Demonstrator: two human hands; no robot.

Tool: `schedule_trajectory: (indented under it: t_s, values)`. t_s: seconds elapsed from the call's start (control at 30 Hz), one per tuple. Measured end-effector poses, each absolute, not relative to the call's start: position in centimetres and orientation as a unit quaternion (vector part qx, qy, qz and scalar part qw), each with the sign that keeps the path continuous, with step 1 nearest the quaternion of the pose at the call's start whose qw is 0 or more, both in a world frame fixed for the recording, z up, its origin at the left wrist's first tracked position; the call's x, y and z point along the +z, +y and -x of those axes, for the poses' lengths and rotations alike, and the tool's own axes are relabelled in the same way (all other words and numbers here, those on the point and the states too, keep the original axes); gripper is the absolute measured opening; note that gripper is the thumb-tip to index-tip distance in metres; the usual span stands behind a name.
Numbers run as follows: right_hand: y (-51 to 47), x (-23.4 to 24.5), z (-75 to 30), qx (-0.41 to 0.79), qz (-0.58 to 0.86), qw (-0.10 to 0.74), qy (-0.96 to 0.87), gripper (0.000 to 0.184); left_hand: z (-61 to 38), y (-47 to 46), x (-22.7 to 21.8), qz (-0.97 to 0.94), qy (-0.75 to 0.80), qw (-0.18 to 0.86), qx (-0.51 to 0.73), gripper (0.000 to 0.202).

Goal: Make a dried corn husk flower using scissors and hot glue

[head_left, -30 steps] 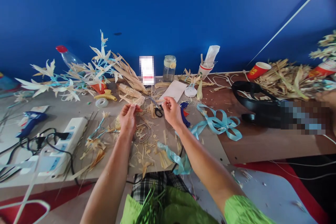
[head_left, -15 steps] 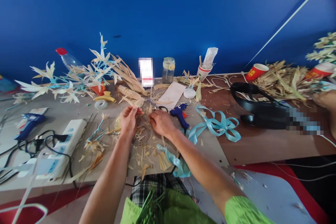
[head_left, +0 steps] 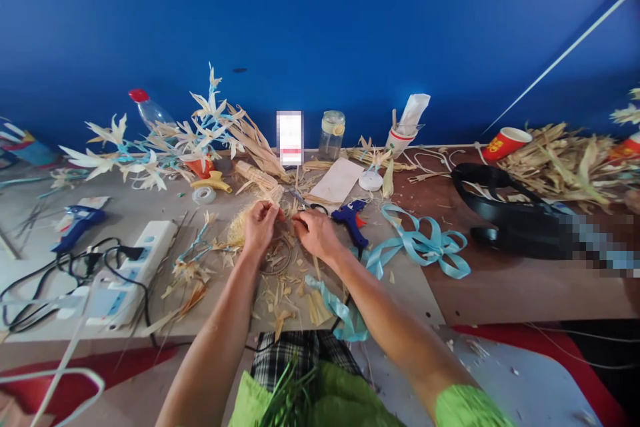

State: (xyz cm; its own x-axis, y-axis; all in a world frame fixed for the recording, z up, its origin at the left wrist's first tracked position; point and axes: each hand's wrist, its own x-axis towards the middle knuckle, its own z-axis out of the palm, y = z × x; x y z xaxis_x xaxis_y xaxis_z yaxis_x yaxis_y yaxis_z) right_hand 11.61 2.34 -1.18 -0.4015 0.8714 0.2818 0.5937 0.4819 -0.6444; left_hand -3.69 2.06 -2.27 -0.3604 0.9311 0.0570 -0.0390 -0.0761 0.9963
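Over the middle of the littered table, my left hand (head_left: pixel 261 223) has thumb and fingertips pinched together; what sits between them is too small to make out. Close on its right is my right hand (head_left: pixel 316 232), fingers curled inward, their grip hidden from view. A pale husk strip (head_left: pixel 316 268) shows under the right hand; I cannot tell whether it is held. Just beyond my hands lie a corn cob (head_left: pixel 260 177) and scissors (head_left: pixel 317 207). A blue glue gun (head_left: pixel 352 219) rests right of my right hand. Beneath my hands is a wire ring (head_left: pixel 280 260) among husk scraps.
Light-blue ribbon (head_left: pixel 430 240) loops at right, near a black headset (head_left: pixel 515 227). At left are a white power strip (head_left: pixel 143 267) with cables, another glue gun (head_left: pixel 77 225) and husk flowers (head_left: pixel 145 163). A glass jar (head_left: pixel 332 137) stands by the blue wall.
The view has turned slightly left, so the table's things sit farther right. The pale strip by my left fingers no longer shows. Both hands stay close together, and a person's hand at right is mostly out of view.
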Motion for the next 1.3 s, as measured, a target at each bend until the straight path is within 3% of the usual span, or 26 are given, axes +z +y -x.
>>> schedule_trajectory:
  t_s: [0.27, 0.53, 0.93, 1.3]
  values:
    - [2.8, -1.2, -11.7, 0.391, 0.446, 0.458, -0.662, 0.026, 3.0, 1.2, -0.9, -0.472, 0.534, 0.432, 0.553, 0.025]
    - [3.4, -1.0, -11.7, 0.565, 0.398, 0.451, -0.565, 0.021, 2.6, 0.8, -0.3, -0.525, 0.514, 0.481, 0.479, 0.028]
    - [3.1, -0.6, -11.9, 0.514, 0.408, 0.441, -0.612, 0.018, 2.6, 0.9, -0.3, -0.520, 0.519, 0.508, 0.450, 0.030]
    - [3.5, -1.1, -11.9, 0.489, 0.422, 0.467, -0.604, 0.021, 3.1, 0.9, -0.9, -0.475, 0.539, 0.428, 0.549, 0.027]
